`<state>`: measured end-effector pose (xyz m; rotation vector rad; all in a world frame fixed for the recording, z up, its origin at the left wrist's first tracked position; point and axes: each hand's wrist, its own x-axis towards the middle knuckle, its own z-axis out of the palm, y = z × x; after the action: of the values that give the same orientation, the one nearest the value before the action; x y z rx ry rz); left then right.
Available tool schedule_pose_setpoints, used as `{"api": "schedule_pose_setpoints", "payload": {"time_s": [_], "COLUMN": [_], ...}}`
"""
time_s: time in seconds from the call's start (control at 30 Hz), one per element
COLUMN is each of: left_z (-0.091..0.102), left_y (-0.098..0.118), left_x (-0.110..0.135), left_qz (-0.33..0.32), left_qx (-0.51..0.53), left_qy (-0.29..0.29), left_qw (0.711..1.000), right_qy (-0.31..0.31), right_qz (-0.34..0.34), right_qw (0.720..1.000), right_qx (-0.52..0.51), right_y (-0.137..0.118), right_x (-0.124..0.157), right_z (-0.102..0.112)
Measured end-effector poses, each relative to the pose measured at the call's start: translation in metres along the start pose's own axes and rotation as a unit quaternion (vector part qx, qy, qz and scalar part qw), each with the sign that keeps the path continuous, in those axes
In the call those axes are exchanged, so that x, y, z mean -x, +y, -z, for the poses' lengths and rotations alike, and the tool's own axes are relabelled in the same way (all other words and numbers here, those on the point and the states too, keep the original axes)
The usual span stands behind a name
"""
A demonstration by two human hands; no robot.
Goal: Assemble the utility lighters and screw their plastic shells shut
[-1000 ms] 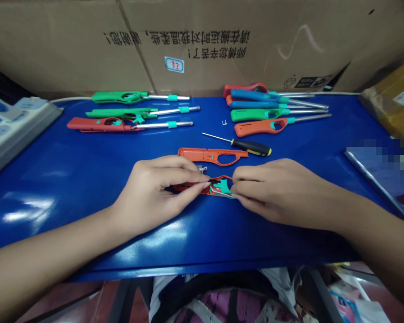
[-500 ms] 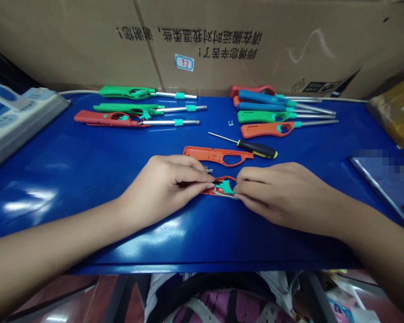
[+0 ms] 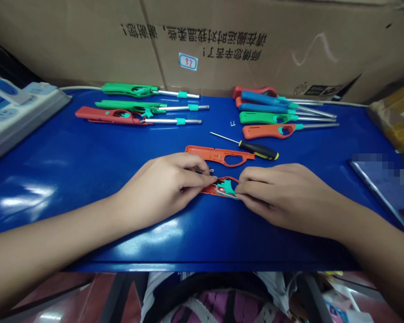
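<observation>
Between my hands lies an orange lighter handle half (image 3: 210,190), its inside facing up. A teal trigger (image 3: 226,186) and a thin bent metal wire sit in it. My left hand (image 3: 175,181) is closed at its left part, thumb and fingertips pinched together over the shell; what they pinch is mostly hidden. My right hand (image 3: 276,190) grips the right end of the shell with fingers closed. A second orange handle half (image 3: 210,154) lies just beyond, open side up. Behind it rests a black and yellow screwdriver (image 3: 258,150). A small metal part peeks out behind my left fingers.
At the back left lie green lighters (image 3: 131,89) and a red lighter (image 3: 104,115); several more, including an orange lighter (image 3: 265,131), lie at the back right. A power strip (image 3: 27,107) stands left, a phone-like slab (image 3: 384,193) right. A cardboard box (image 3: 87,49) closes off the back.
My left fingers have shifted slightly over the shell, and the dark piece seen at their tips is less visible. My right hand stays in place. The view has moved a little.
</observation>
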<state>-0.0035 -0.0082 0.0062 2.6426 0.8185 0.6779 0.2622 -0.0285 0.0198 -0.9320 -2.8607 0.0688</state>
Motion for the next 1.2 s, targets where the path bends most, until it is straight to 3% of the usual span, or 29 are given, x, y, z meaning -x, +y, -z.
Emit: {"api": "schedule_pose_setpoints", "payload": {"time_s": [0.5, 0.87, 1.2], "left_z": [-0.006, -0.013, -0.011], "left_y": [-0.002, -0.004, -0.002], "left_x": [-0.003, -0.006, -0.007], "left_qz": [0.019, -0.025, -0.055], "left_qx": [0.050, 0.024, -0.027], "left_qy": [0.048, 0.073, 0.049], "left_qw": [0.997, 0.997, 0.997], "right_qy": [-0.022, -0.003, -0.019], "right_qz": [-0.016, -0.010, -0.010], "right_qw": [0.999, 1.000, 0.999], "right_qx": [-0.024, -0.014, -0.030], "right_y": [-0.002, -0.001, -0.002], "right_x": [-0.001, 0.002, 0.003], "right_z": [0.004, 0.004, 0.004]}}
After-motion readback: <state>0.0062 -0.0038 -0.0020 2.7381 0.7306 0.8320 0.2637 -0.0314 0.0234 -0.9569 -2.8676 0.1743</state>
